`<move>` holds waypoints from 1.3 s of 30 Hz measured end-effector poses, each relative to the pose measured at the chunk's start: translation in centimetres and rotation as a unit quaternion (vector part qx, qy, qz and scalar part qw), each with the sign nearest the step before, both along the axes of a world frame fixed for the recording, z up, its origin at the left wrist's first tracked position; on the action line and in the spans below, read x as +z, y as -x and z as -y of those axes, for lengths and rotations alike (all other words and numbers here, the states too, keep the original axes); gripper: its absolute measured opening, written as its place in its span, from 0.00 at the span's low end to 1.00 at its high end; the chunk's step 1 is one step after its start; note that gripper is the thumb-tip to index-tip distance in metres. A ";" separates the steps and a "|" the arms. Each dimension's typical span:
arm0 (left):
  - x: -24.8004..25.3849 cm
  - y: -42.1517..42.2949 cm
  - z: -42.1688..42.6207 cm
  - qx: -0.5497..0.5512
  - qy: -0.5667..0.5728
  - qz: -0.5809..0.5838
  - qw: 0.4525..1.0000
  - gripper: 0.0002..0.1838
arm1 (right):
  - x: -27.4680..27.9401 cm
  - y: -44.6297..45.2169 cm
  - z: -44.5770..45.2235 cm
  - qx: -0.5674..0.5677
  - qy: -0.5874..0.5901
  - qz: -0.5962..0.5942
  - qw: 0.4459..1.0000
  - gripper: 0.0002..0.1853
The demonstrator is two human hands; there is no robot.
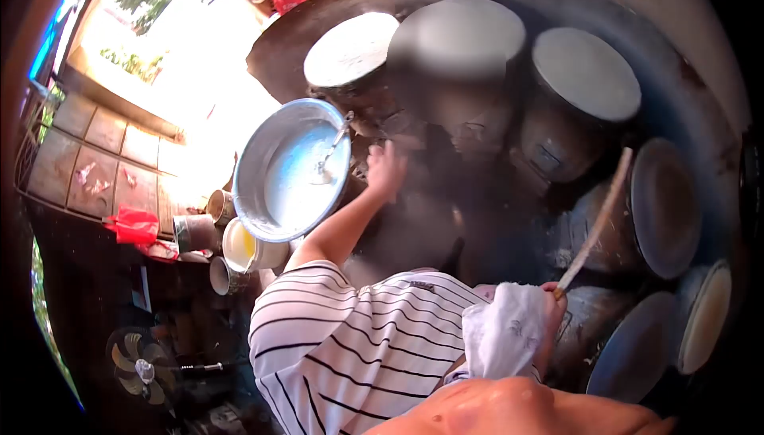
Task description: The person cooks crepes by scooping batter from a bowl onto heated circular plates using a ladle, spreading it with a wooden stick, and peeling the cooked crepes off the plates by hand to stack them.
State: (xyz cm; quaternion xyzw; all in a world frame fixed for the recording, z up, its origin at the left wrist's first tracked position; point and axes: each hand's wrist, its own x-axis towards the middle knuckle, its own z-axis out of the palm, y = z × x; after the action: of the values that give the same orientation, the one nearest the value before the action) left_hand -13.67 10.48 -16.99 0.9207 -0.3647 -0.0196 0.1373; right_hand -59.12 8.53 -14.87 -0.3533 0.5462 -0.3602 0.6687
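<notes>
My left hand point(386, 171) is raised beside a large metal basin point(248, 206), its fingers partly spread with nothing visible in them. Pale liquid point(290, 184) covers the basin's bottom, and a metal ladle point(336, 144) leans inside against the rim. Far to the right, my right hand point(551, 292) grips the lower end of a long thin wooden stick point(602, 214), which points up and away. A white towel point(503, 330) hangs over my right forearm. Beyond my hands stand several drum-shaped pots with round white tops, including one at the centre point(461, 33) and one on the right point(587, 73).
A large curved rim point(660, 37) surrounds the pots. Round discs point(667, 208) lean on the right. Steam blurs the middle. Left of the basin are a white bucket point(239, 245), several smaller containers and a red bag point(135, 226). A fan point(145, 370) stands lower left.
</notes>
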 end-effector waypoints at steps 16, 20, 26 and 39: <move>-8.1 -17.0 -11.4 0.369 0.124 -0.267 0.882 0.26 | 1.1 -58.8 8.9 0.650 0.504 -0.269 0.501 0.13; -8.4 -20.0 -17.2 0.346 0.117 -0.389 0.846 0.31 | -0.8 -67.8 3.7 0.709 0.451 -0.421 0.342 0.13; -13.4 -27.7 -14.3 0.341 0.238 -0.339 0.844 0.30 | -1.3 -67.5 4.4 0.668 0.425 -0.429 0.436 0.15; -7.6 -24.7 -6.9 0.335 0.630 -0.683 0.158 0.05 | 1.1 -57.6 0.3 0.617 0.011 -0.209 0.758 0.21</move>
State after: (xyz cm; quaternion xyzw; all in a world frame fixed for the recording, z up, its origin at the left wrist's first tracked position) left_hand 11.07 17.37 -24.55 0.1677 0.3318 -0.3557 0.8575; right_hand -1.50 8.24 -13.74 -0.6875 0.3321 0.2078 0.6114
